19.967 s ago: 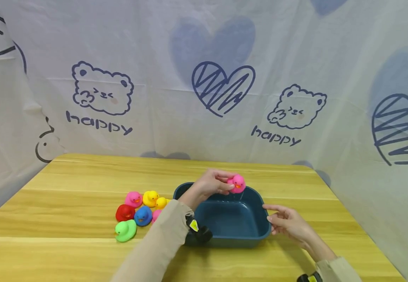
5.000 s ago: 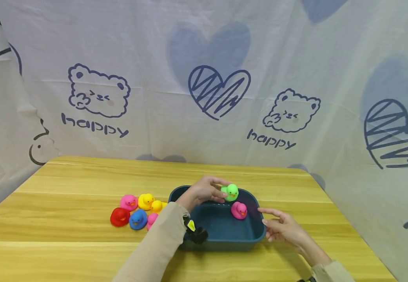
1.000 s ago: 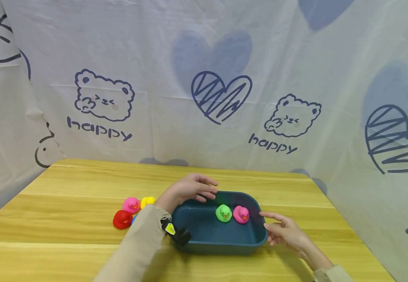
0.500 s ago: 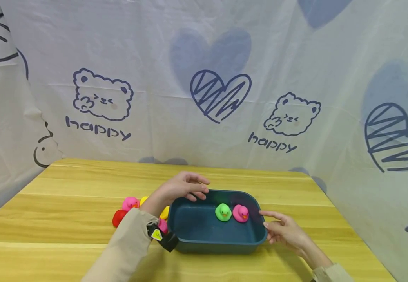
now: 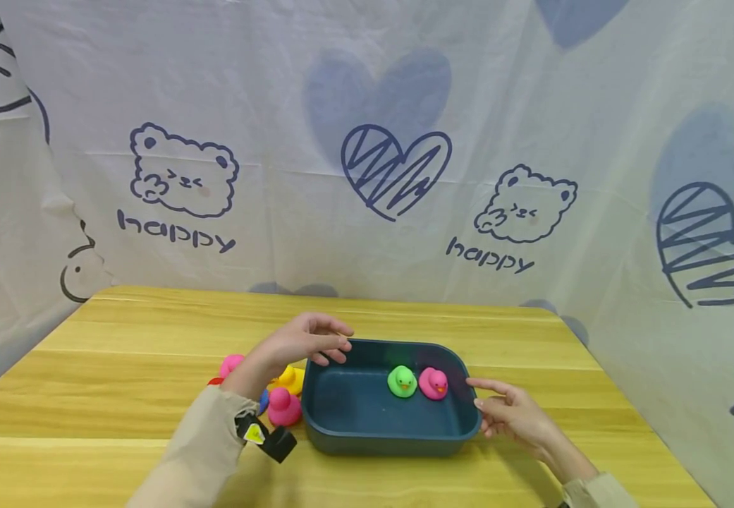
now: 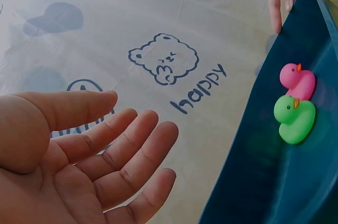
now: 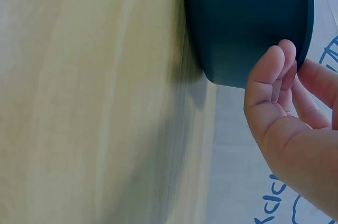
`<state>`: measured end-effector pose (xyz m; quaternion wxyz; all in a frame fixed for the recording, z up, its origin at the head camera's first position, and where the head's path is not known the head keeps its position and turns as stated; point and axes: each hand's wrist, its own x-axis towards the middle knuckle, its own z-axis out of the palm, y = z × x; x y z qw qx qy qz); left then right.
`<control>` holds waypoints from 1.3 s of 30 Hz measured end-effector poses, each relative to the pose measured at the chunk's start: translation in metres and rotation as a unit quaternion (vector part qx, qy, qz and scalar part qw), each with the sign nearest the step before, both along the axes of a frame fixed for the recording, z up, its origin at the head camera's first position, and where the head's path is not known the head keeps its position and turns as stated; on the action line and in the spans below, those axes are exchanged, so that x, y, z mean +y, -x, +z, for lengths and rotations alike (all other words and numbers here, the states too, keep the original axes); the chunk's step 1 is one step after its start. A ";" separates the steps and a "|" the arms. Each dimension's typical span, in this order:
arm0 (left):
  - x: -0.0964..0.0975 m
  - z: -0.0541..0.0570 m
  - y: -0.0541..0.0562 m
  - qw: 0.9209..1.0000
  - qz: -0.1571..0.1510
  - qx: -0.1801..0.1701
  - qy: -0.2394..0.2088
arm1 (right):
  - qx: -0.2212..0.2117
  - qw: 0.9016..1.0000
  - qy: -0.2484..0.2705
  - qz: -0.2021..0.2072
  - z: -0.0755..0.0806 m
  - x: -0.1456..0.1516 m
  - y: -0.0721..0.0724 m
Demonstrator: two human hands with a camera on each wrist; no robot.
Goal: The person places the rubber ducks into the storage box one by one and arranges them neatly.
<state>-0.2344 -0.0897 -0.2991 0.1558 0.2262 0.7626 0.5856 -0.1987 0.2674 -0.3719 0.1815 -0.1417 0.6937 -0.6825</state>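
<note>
My left hand point(image 5: 306, 339) is in the air by the far left corner of a dark teal plastic basin point(image 5: 379, 444), fingers relaxed and spread, holding nothing. The left wrist view shows its palm point(image 6: 74, 187) bare. My right hand point(image 5: 519, 416) touches the basin's right end with its fingertips; the right wrist view shows the fingers point(image 7: 264, 76) against the outer wall near the rim. Inside the basin, a green rubber duck point(image 5: 402, 382) sits beside a pink rubber duck point(image 5: 433, 383). Left of it stand another pink duck point(image 5: 284, 407) and a yellow duck point(image 5: 288, 381), partly behind my left arm.
Farther left, a pink duck point(image 5: 230, 365), a blue duck point(image 5: 264, 402) and a red one point(image 5: 216, 381) are mostly hidden by my left forearm. Everything stands on a wood-grain table point(image 5: 87, 395). A printed white cloth point(image 5: 290, 226) hangs behind it.
Earlier, my left hand held first a pink duck, then a green duck over the basin; both now sit inside. It has since drawn back left without a duck. My right hand stays at the basin's end.
</note>
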 end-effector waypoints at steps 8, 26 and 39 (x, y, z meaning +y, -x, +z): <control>-0.018 -0.004 -0.004 1.000 0.011 0.002 0.000 | 0.000 1.000 -0.004 0.000 0.000 0.000 0.000; -0.059 -0.022 -0.011 0.998 0.029 0.047 0.016 | -0.003 1.000 0.007 0.009 -0.001 0.001 0.002; -0.082 -0.042 -0.003 0.997 -0.024 0.053 0.048 | -0.004 1.000 0.006 0.007 -0.003 0.002 0.002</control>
